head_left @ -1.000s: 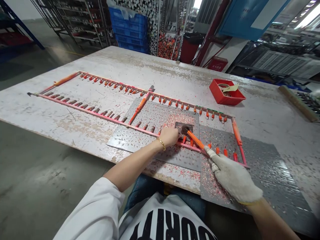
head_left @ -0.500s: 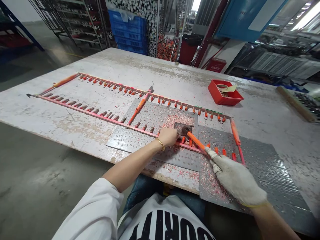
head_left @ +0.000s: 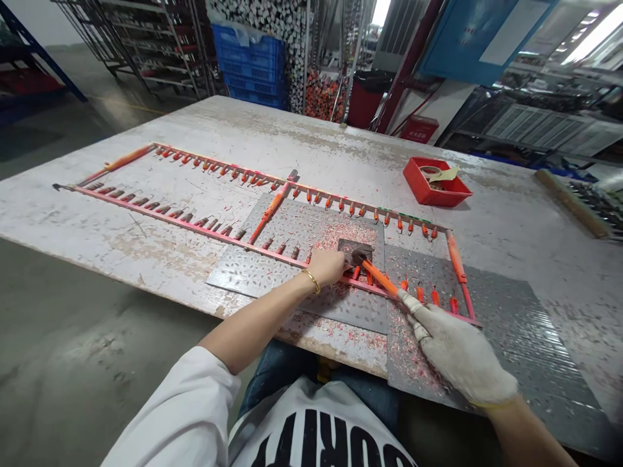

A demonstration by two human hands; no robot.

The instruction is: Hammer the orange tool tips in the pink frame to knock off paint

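On the left, the pink rack (head_left: pixel 272 209) is lying flat along the bench (head_left: pixel 350 162), its two long rails bearing rows of small hooked pegs. Further right, its near rail is crossing a grey sheet (head_left: pixel 253 272), where red and white chips (head_left: pixel 348 230) are scattering around a small dark plate (head_left: pixel 368 245).

The bare left hand (head_left: pixel 327 266) is bracing at that near rail, fingers curling inward; their tips are hidden, so I cannot tell what they are pinching. Just right of them, the hammer (head_left: pixel 382 279) is slanting with its head over the plate and pegs. The gloved right hand (head_left: pixel 460 347) is wrapping its fingers around the lower handle.

The head is sitting very near the left knuckles, so a glancing blow could be striking bare skin. A loose grip could be letting the rail jump or a peg bend, and chips could be flying upward. Farther right, a red box (head_left: pixel 438 196) is standing beyond the rack, out of the way.
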